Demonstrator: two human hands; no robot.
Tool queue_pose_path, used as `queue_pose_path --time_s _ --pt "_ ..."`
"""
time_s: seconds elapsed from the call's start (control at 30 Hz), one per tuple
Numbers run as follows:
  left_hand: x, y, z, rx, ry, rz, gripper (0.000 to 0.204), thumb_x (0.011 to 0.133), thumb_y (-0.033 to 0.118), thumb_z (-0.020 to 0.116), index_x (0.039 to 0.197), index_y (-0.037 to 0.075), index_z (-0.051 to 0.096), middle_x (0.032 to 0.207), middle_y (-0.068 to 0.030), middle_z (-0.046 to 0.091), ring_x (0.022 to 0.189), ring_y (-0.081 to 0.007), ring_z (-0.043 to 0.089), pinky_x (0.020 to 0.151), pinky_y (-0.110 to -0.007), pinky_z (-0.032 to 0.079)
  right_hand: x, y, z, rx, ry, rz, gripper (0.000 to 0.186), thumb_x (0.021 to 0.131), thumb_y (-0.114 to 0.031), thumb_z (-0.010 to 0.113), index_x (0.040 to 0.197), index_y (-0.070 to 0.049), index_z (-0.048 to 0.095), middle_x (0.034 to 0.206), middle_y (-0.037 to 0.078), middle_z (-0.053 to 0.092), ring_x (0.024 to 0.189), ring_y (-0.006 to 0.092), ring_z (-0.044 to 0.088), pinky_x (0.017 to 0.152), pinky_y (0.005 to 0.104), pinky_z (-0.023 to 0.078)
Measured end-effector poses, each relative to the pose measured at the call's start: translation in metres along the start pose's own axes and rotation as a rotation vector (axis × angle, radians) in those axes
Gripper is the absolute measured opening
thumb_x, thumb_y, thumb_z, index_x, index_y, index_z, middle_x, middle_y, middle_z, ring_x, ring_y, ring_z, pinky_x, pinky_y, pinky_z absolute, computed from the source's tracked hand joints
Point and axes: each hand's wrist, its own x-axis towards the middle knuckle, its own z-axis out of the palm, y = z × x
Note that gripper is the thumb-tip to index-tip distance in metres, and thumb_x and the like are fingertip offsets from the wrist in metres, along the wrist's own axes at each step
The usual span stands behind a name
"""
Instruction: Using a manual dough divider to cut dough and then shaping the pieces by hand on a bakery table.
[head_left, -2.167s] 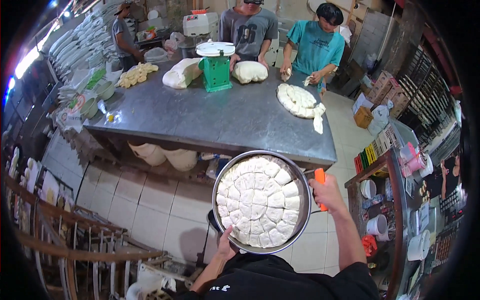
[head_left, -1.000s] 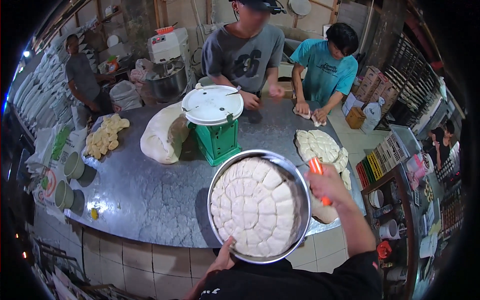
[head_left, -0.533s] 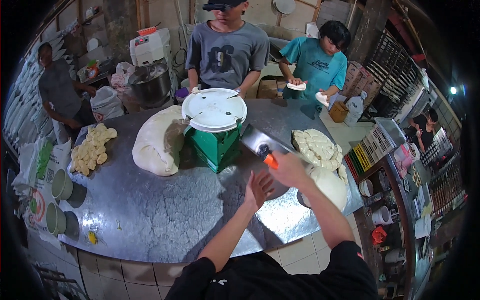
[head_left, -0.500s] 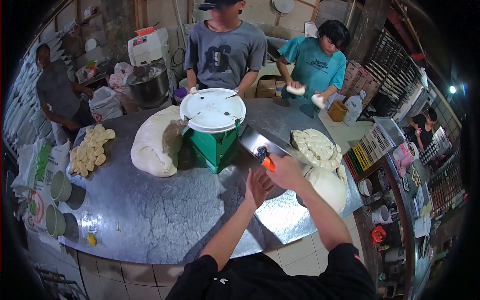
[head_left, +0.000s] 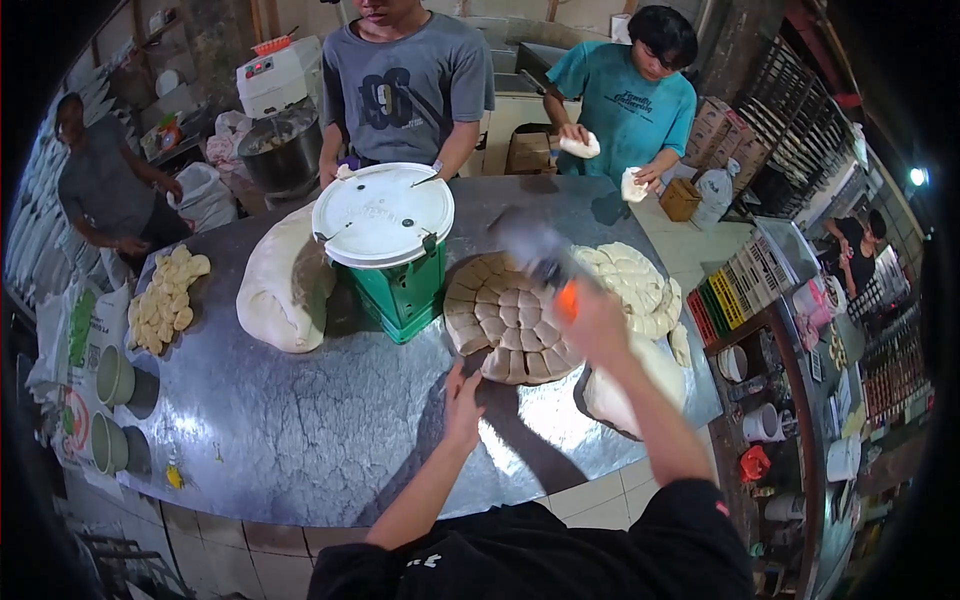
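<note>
My right hand (head_left: 590, 325) grips a dough scraper (head_left: 535, 245) by its orange and black handle. Its metal blade is smeared by motion above a round slab of dough (head_left: 518, 318) scored into many small pieces. By the slab's near left edge, my left hand (head_left: 463, 408) is open, fingers pointing away from me; whether they touch the dough I cannot tell. Just right of my right wrist rests a smooth pale dough ball (head_left: 632, 392), partly behind my forearm. Beyond it lies a second mound of cut dough (head_left: 630, 285).
A green scale (head_left: 405, 295) with a round white top stands left of the slab, next to a large dough roll (head_left: 280, 285). Small dough pieces (head_left: 168, 300) lie far left. Across the metal table (head_left: 300, 430), one person stands behind the scale; another holds dough (head_left: 580, 147).
My right hand with the scraper has lifted and blurred over the slab, whose scored pieces now show clearly. My left hand has moved left and down. The view has shifted, moving the scene leftward.
</note>
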Motion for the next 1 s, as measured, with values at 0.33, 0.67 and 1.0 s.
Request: queue_pose_path --time_s 0.33,0.67,1.0 --pt "-0.086 0.002 -0.084 -0.091 0.093 0.212 0.035 0.100 0.027 0.053 0.128 0.005 0.051 0.126 -0.0124 0.059 0.114 -0.0264 0.060 0.093 -0.039 0.049 -0.027 0.036 0.068 -0.110 -0.058 -0.280 0.013 0.080 -0.019 0.064 0.087 -0.010 0.059 0.063 0.012 0.065 0.058 0.0313 0.066 0.052 0.0471 0.051" --pt "-0.130 -0.009 -0.154 0.030 0.093 0.242 0.029 0.101 0.025 0.052 0.116 0.001 0.060 0.111 -0.0136 0.067 0.100 -0.0214 0.066 0.088 -0.033 0.051 -0.136 -0.018 -0.126 0.219 0.189 0.211 0.029 0.077 -0.024 0.084 0.094 -0.006 0.069 0.077 0.009 0.061 0.078 0.0254 0.053 0.072 0.0378 0.042" --pt "-0.155 0.102 -0.246 -0.712 -0.152 0.136 0.037 0.100 0.017 0.051 0.133 0.003 0.050 0.123 -0.0120 0.063 0.110 -0.0260 0.062 0.096 -0.040 0.049 -0.192 -0.143 -0.029 1.367 -0.113 0.810 0.032 0.082 -0.009 0.074 0.087 -0.016 0.044 0.051 -0.007 0.038 0.035 0.0042 0.034 0.029 0.0217 0.028"
